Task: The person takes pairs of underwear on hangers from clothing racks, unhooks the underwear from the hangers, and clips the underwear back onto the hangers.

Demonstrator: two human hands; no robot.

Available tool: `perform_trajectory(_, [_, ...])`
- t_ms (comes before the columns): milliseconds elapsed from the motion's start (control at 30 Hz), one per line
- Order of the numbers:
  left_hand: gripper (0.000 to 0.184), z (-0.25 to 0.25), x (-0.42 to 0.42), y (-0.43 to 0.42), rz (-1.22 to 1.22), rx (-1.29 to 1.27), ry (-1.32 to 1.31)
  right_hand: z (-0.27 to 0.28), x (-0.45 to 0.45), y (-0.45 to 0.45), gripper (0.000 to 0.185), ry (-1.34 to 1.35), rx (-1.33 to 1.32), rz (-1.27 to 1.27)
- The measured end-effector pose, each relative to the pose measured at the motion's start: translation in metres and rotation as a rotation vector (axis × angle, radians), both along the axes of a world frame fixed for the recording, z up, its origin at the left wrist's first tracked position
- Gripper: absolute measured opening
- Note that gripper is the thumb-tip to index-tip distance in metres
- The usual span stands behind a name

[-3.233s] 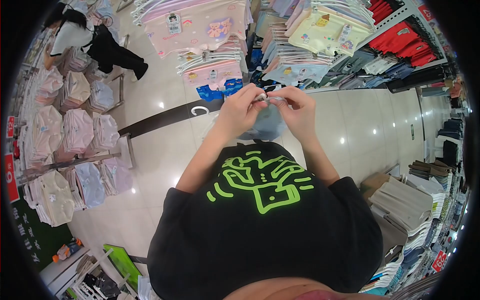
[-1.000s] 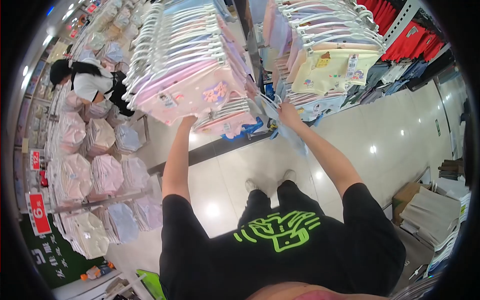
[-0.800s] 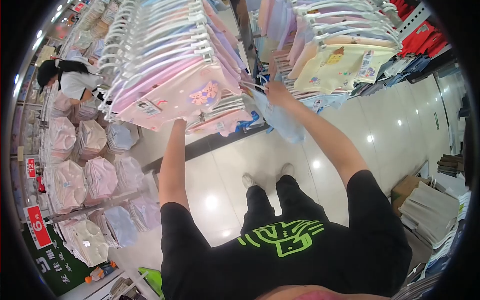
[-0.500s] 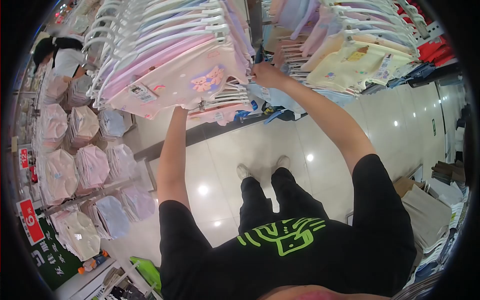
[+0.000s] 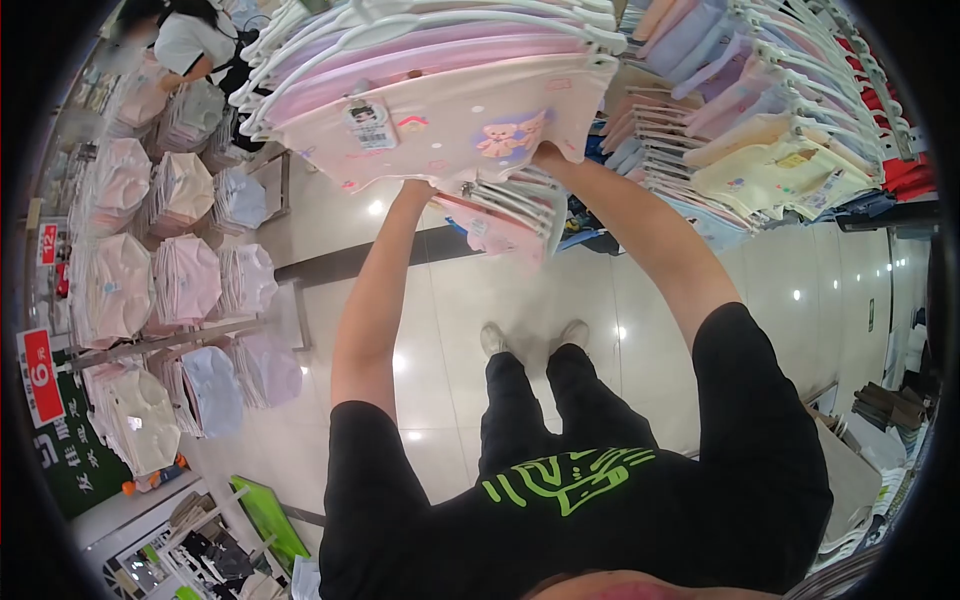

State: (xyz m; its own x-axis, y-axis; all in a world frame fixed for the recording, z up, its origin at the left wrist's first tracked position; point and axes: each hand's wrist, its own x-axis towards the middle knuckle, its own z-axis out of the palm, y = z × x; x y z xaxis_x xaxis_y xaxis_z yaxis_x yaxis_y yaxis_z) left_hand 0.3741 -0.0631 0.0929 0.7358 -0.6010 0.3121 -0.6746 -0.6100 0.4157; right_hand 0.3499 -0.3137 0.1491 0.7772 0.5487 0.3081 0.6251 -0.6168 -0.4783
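A row of children's underpants on white hangers (image 5: 440, 35) hangs at the top middle. The front pair of underpants (image 5: 455, 120) is pale pink, printed with two bears, and carries a white price tag (image 5: 370, 125). My left forearm (image 5: 385, 265) reaches up behind its lower edge, and my left hand is hidden there. At the right end of the same pair, my right hand (image 5: 551, 161) goes behind the cloth, so its fingers are hidden. Below hangs a lower row with pink garments (image 5: 490, 230).
More hanging underpants (image 5: 785, 175), the front one pale yellow, are at the upper right. Racks of pastel underpants (image 5: 185, 275) stand along the left, with a red price sign (image 5: 41, 377). A person (image 5: 195, 45) stands at the upper left. Folded clothes (image 5: 890, 410) lie at the right.
My right hand has moved from the gap between the two rows to behind the front pink underpants. These now appear further right and turned more squarely to me. The whole view has shifted.
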Motion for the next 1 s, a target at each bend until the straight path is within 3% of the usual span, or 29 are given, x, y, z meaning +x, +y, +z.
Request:
perform_trajectory(33, [0.029,0.0,0.0,0.002,-0.067,0.25,-0.137,-0.001,0.002,0.004,0.03,0.011,0.004,-0.001])
perform_trajectory(67, [0.029,-0.002,-0.002,0.002,-0.065,0.249,-0.138,-0.001,0.007,0.012,0.03,0.021,0.009,-0.004])
perform_trajectory(133, [0.028,-0.004,-0.012,-0.004,0.019,-0.136,0.021,-0.004,0.002,0.004,0.03,0.039,0.019,-0.009])
perform_trajectory(267, [0.026,0.014,-0.029,-0.016,0.139,-0.235,0.223,-0.008,0.009,0.001,0.031,0.082,0.032,-0.02])
perform_trajectory(500, [0.018,0.02,-0.042,-0.02,0.209,-0.206,-0.05,-0.011,-0.019,-0.008,0.031,0.172,0.046,-0.113])
perform_trajectory(600, [0.022,0.054,-0.066,-0.021,0.367,-0.085,-0.002,-0.008,-0.037,0.0,0.031,0.215,0.061,-0.203])
perform_trajectory(633, [0.023,0.068,-0.087,-0.022,0.42,-0.148,-0.124,-0.006,-0.041,-0.009,0.031,0.225,0.066,-0.234])
perform_trajectory(700, [0.023,0.096,-0.138,-0.022,0.503,-0.261,-0.305,0.029,-0.097,-0.016,0.026,0.043,0.301,-0.511])
perform_trajectory(733, [0.023,0.087,-0.169,-0.016,0.612,-0.25,-0.267,0.028,-0.131,-0.03,0.017,-0.183,0.297,-0.464])
perform_trajectory(800, [0.022,0.064,-0.234,-0.002,0.651,-0.297,-0.081,0.023,-0.217,-0.049,0.019,0.076,0.326,-0.54])
perform_trajectory(833, [0.022,0.036,-0.277,0.003,0.739,-0.19,-0.063,-0.011,-0.267,-0.065,0.023,0.135,0.273,-0.564])
perform_trajectory(867, [0.022,0.035,-0.317,-0.002,0.737,-0.188,0.121,-0.042,-0.322,-0.082,0.028,0.334,0.149,-0.564])
perform_trajectory(900, [0.022,0.02,-0.356,-0.004,0.744,-0.172,0.205,-0.038,-0.369,-0.094,0.027,0.517,-0.039,-0.546])
perform_trajectory(933, [0.019,0.013,-0.391,-0.009,0.693,-0.187,0.356,-0.075,-0.419,-0.123,0.023,0.74,-0.285,-0.469])
perform_trajectory(1000, [0.017,-0.013,-0.451,-0.025,0.611,-0.165,0.527,-0.149,-0.529,-0.175,0.014,0.907,-0.261,-0.707])
